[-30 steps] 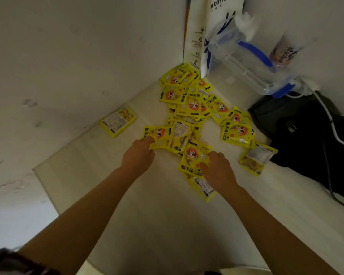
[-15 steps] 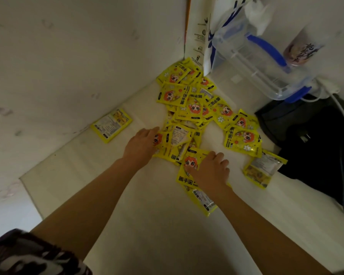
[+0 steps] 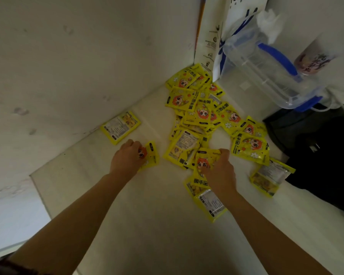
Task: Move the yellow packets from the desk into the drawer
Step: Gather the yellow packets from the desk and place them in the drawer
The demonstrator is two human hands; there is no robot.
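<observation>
My right hand point(image 3: 219, 171) curls its fingers round one yellow packet point(image 3: 204, 162) at the near edge of the pile; my left hand point(image 3: 127, 157) grips another packet point(image 3: 151, 155), pulled clear to the left. Beyond them the remaining yellow packets point(image 3: 199, 108) lie scattered on the desk point(image 3: 147, 225), reaching into the far corner. At far right a clear lidded container point(image 3: 266, 76) with blue clips stands tilted; I cannot tell its contents
</observation>
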